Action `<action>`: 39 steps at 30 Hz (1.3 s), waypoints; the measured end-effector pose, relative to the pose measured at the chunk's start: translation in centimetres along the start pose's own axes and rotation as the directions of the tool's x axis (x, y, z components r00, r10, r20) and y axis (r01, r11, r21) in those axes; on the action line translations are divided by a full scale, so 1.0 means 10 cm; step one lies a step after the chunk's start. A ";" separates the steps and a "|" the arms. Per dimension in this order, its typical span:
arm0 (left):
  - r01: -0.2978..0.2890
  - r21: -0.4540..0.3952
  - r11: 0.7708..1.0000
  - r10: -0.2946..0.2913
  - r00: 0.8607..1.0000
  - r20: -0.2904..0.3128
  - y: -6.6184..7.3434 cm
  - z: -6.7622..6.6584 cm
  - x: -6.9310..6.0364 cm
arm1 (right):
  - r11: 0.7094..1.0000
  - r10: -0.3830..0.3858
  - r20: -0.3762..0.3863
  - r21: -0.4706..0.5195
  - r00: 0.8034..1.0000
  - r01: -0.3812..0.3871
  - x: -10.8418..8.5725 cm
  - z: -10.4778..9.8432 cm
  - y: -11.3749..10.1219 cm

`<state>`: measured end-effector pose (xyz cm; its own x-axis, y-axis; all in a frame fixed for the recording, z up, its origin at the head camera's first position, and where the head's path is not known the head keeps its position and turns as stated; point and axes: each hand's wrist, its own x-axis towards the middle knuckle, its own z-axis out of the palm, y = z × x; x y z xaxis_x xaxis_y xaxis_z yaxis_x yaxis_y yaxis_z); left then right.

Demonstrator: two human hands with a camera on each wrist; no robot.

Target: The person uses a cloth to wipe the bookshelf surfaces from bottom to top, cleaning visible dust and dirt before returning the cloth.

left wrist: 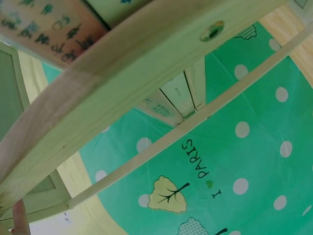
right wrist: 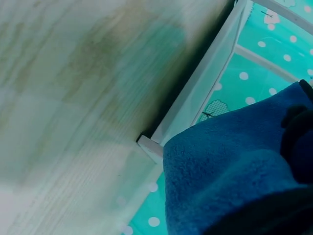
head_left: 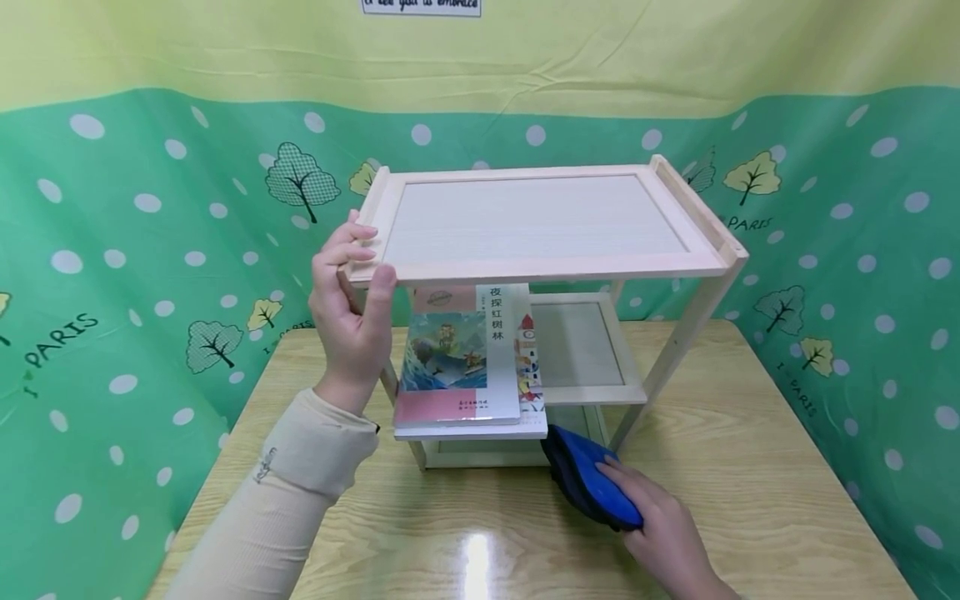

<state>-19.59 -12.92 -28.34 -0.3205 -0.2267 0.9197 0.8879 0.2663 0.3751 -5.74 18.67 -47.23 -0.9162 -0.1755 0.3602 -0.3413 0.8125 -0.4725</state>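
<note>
A pale wooden shelf rack (head_left: 525, 271) with three levels stands on the table. My left hand (head_left: 348, 312) grips the left end of its top board, thumb at the front corner and fingers over the side rail; one fingertip (left wrist: 20, 218) shows in the left wrist view. My right hand (head_left: 667, 521) holds a fuzzy blue item (head_left: 607, 492) with a black side, slanted before the rack's lower right front. Its exact kind is unclear, and it fills much of the right wrist view (right wrist: 215, 156). Stacked books (head_left: 450, 408) lie on the middle shelf's left, jutting past its front.
The wood-grain table (head_left: 360, 533) extends around the rack. A green and yellow curtain (head_left: 187, 275) with dots and trees hangs behind and at both sides. A leg (head_left: 682, 337) of the rack rises behind the right hand.
</note>
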 end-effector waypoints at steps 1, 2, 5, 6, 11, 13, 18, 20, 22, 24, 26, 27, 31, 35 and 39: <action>0.000 -0.002 1.000 0.000 1.000 0.000 0.00 0.00 0.00 | 1.000 -0.008 -0.002 -0.003 1.000 0.008 0.01 0.00 0.00; -0.001 -0.004 1.000 0.001 1.000 0.000 0.00 0.00 0.00 | 1.000 -0.015 -0.005 -0.005 1.000 0.015 0.01 0.00 0.00; 0.001 -0.004 1.000 -0.001 1.000 0.002 0.00 0.00 0.00 | 0.999 -0.046 -0.026 -0.015 0.999 0.046 0.02 0.01 0.01; 0.002 -0.002 1.000 -0.002 1.000 0.003 0.00 0.00 0.00 | 0.998 -0.061 -0.036 -0.024 0.997 0.060 0.02 0.01 0.01; 0.005 -0.002 1.000 -0.005 1.000 0.002 0.01 -0.01 -0.01 | 0.987 -0.151 -0.088 -0.061 0.985 0.146 0.02 0.03 0.00; 0.007 0.000 1.000 -0.007 1.000 0.003 0.01 -0.01 -0.01 | 0.984 -0.171 -0.097 -0.062 0.981 0.165 0.03 0.03 -0.01; 0.014 0.004 1.000 -0.014 1.000 0.006 0.01 -0.02 -0.01 | 0.976 -0.211 -0.116 -0.086 0.971 0.202 0.10 0.08 0.00; 0.015 0.002 1.000 -0.015 1.000 0.004 0.01 -0.02 -0.01 | 0.969 -0.237 -0.126 -0.101 0.963 0.225 0.13 0.10 0.02; 0.015 0.001 1.000 -0.015 1.000 0.003 0.01 -0.02 -0.01 | 0.962 -0.262 -0.137 -0.112 0.955 0.248 0.16 0.13 0.04; 0.013 -0.001 1.000 -0.013 1.000 0.001 0.00 -0.01 -0.01 | 0.959 -0.270 -0.133 -0.120 0.954 0.255 0.19 0.16 0.05; 0.013 -0.003 1.000 -0.013 1.000 0.000 0.00 -0.01 -0.01 | 0.960 -0.264 -0.119 -0.133 0.957 0.248 0.21 0.18 0.05; 0.013 -0.006 1.000 -0.013 1.000 -0.001 0.00 -0.01 -0.01 | 0.960 -0.260 -0.110 -0.137 0.959 0.245 0.23 0.20 0.06; 0.012 -0.011 1.000 -0.012 1.000 -0.001 0.00 0.00 -0.01 | 0.963 -0.236 -0.074 -0.149 0.969 0.223 0.27 0.25 0.08; 0.005 -0.019 1.000 -0.005 1.000 -0.002 0.00 0.00 0.00 | 0.959 -0.237 -0.048 -0.169 0.970 0.226 0.31 0.33 0.12; -0.003 -0.026 1.000 0.003 1.000 -0.003 0.00 0.01 0.00 | 0.944 -0.270 -0.034 -0.205 0.962 0.257 0.34 0.41 0.16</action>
<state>-19.65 -12.86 -28.31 -0.3168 -0.2287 0.9205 0.8973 0.2424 0.3690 -10.27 17.13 -50.01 -0.7826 -0.3687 0.5017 -0.5151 0.8360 -0.1891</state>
